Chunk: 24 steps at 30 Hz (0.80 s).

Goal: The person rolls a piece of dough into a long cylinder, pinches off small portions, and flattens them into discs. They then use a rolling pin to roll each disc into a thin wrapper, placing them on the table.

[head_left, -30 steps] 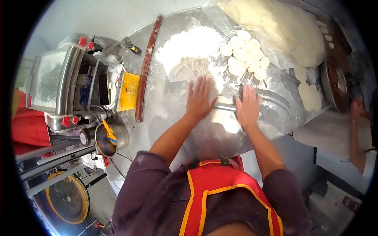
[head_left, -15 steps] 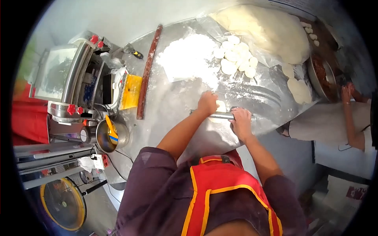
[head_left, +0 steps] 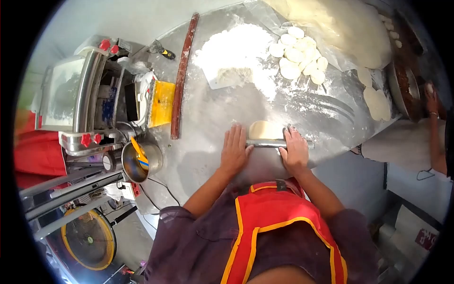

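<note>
A short metal rolling pin (head_left: 266, 143) lies across the near edge of a flattened dough round (head_left: 266, 130) on the metal table. My left hand (head_left: 235, 149) rests on the pin's left end, its fingers stretched out flat and pointing away from me. On the right end lies my right hand (head_left: 296, 150), also with straight fingers, palm down over the pin. Neither hand is wrapped around it. Beyond them is a heap of white flour (head_left: 236, 47) with a flat scraper (head_left: 229, 78) partly under it. Several small dough rounds (head_left: 302, 53) are piled to its right.
A long dark wooden rod (head_left: 184, 75) lies left of the flour, near a putty knife (head_left: 164, 50) and a machine (head_left: 78, 94). A metal pot (head_left: 156, 158) stands at left. Covered dough (head_left: 340, 28) sits at far right, by a bowl (head_left: 402, 87) and another person's hand (head_left: 431, 99).
My left hand has gone from curled fingers near the dough to lying flat on the pin's left end. My right hand's fingers have straightened. The dough round now shows beyond the pin.
</note>
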Each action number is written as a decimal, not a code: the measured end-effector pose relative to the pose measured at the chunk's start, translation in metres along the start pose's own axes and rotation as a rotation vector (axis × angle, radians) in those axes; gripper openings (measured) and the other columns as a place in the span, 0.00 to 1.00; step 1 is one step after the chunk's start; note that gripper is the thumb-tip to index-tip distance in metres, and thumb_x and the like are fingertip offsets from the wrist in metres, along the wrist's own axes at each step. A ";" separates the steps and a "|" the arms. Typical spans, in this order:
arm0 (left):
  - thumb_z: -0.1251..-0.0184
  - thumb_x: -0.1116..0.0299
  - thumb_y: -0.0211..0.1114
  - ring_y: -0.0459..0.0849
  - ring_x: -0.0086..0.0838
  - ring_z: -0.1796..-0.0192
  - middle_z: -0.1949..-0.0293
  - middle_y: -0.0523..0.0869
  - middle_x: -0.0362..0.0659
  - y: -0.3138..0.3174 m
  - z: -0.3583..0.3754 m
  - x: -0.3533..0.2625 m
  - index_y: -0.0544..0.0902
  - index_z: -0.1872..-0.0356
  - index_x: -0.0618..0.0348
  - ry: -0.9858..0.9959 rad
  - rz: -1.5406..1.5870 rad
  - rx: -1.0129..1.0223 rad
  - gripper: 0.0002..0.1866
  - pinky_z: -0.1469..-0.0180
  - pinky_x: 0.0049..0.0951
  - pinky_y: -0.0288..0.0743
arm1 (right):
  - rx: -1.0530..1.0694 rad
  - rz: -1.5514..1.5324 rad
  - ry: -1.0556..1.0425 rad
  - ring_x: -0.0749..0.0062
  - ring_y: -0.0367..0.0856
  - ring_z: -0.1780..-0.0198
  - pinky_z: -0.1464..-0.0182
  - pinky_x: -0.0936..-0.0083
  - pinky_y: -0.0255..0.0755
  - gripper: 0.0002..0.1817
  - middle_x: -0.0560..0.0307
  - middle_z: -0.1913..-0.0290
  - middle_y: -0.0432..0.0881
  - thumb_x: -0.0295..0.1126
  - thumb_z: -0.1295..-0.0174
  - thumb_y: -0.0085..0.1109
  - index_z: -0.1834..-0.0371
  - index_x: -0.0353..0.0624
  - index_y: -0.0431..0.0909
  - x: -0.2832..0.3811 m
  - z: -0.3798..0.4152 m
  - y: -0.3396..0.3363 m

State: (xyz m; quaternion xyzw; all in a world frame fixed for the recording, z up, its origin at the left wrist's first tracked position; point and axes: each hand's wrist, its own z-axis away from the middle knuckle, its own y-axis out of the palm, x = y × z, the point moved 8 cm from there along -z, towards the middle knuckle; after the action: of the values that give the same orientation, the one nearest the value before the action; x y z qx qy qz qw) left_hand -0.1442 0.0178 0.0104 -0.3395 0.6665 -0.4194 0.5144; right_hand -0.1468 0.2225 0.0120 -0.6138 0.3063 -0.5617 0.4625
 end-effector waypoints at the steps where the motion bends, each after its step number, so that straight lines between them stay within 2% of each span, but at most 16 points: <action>1: 0.34 0.56 0.64 0.59 0.49 0.24 0.28 0.64 0.58 0.004 -0.004 0.001 0.63 0.30 0.70 -0.006 -0.008 0.011 0.38 0.25 0.53 0.50 | -0.049 0.047 0.004 0.51 0.61 0.26 0.27 0.50 0.52 0.35 0.45 0.27 0.64 0.40 0.39 0.61 0.29 0.40 0.64 -0.001 -0.009 -0.002; 3: 0.32 0.53 0.61 0.57 0.48 0.23 0.27 0.62 0.57 0.010 -0.029 0.004 0.63 0.29 0.68 0.000 -0.072 0.015 0.38 0.24 0.55 0.48 | -0.136 0.144 0.007 0.52 0.61 0.26 0.27 0.47 0.51 0.36 0.46 0.26 0.64 0.40 0.38 0.60 0.27 0.41 0.62 -0.002 -0.031 -0.005; 4: 0.31 0.51 0.60 0.56 0.48 0.22 0.26 0.61 0.57 0.010 -0.049 0.007 0.62 0.29 0.68 0.002 -0.108 0.009 0.38 0.24 0.55 0.46 | -0.163 0.175 0.016 0.54 0.59 0.25 0.26 0.43 0.48 0.35 0.47 0.25 0.62 0.42 0.34 0.54 0.25 0.42 0.60 -0.006 -0.048 -0.007; 10: 0.27 0.45 0.51 0.51 0.47 0.21 0.24 0.58 0.54 0.007 -0.161 0.023 0.59 0.26 0.64 0.064 -0.179 -0.071 0.38 0.23 0.56 0.38 | -0.245 0.312 0.040 0.55 0.57 0.23 0.25 0.40 0.42 0.34 0.49 0.23 0.58 0.45 0.29 0.46 0.22 0.45 0.55 -0.027 -0.148 -0.023; 13: 0.27 0.45 0.50 0.50 0.46 0.20 0.24 0.57 0.54 0.006 -0.161 0.024 0.59 0.26 0.65 0.071 -0.185 -0.093 0.39 0.23 0.56 0.37 | -0.234 0.306 0.014 0.55 0.56 0.23 0.25 0.39 0.42 0.34 0.50 0.22 0.57 0.44 0.29 0.47 0.22 0.45 0.54 -0.025 -0.145 -0.022; 14: 0.27 0.45 0.51 0.51 0.47 0.21 0.24 0.58 0.55 0.008 -0.152 0.023 0.59 0.26 0.66 0.070 -0.171 -0.066 0.40 0.23 0.56 0.38 | -0.246 0.284 -0.020 0.56 0.57 0.23 0.25 0.39 0.43 0.34 0.51 0.23 0.60 0.45 0.30 0.49 0.23 0.44 0.56 -0.020 -0.132 -0.023; 17: 0.28 0.45 0.53 0.55 0.48 0.22 0.25 0.61 0.56 0.006 -0.093 0.014 0.59 0.27 0.67 0.074 -0.102 0.010 0.40 0.23 0.56 0.40 | -0.159 0.268 -0.031 0.57 0.59 0.24 0.25 0.42 0.44 0.34 0.51 0.25 0.63 0.45 0.31 0.51 0.24 0.44 0.58 -0.008 -0.086 -0.012; 19: 0.29 0.45 0.54 0.57 0.48 0.23 0.26 0.63 0.57 0.005 -0.066 0.008 0.59 0.27 0.68 0.089 -0.023 0.034 0.40 0.23 0.56 0.41 | -0.178 0.247 -0.061 0.58 0.61 0.25 0.25 0.44 0.46 0.35 0.51 0.26 0.66 0.46 0.32 0.53 0.25 0.43 0.59 -0.004 -0.070 -0.008; 21: 0.32 0.49 0.60 0.64 0.49 0.27 0.31 0.69 0.57 0.006 -0.056 0.005 0.66 0.32 0.66 0.135 -0.067 -0.008 0.36 0.26 0.55 0.50 | -0.200 0.285 -0.097 0.59 0.61 0.25 0.25 0.47 0.47 0.35 0.51 0.27 0.66 0.45 0.32 0.53 0.25 0.43 0.60 -0.001 -0.061 -0.008; 23: 0.34 0.51 0.64 0.69 0.48 0.31 0.36 0.74 0.56 0.010 -0.057 0.006 0.72 0.38 0.65 0.186 -0.113 -0.074 0.31 0.29 0.52 0.57 | -0.121 0.261 -0.125 0.57 0.62 0.26 0.25 0.48 0.49 0.34 0.50 0.27 0.66 0.44 0.33 0.55 0.26 0.42 0.61 0.003 -0.054 -0.008; 24: 0.36 0.52 0.65 0.72 0.47 0.34 0.40 0.77 0.54 0.011 -0.063 0.009 0.74 0.42 0.64 0.153 -0.025 -0.037 0.29 0.32 0.50 0.61 | -0.081 0.247 -0.137 0.56 0.62 0.26 0.25 0.49 0.49 0.33 0.50 0.27 0.66 0.43 0.33 0.55 0.27 0.42 0.61 0.006 -0.051 -0.007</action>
State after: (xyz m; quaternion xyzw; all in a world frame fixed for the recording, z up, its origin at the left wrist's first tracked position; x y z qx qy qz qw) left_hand -0.2075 0.0277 0.0037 -0.3242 0.7074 -0.4380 0.4502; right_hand -0.1963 0.2082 0.0177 -0.6265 0.3696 -0.4445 0.5228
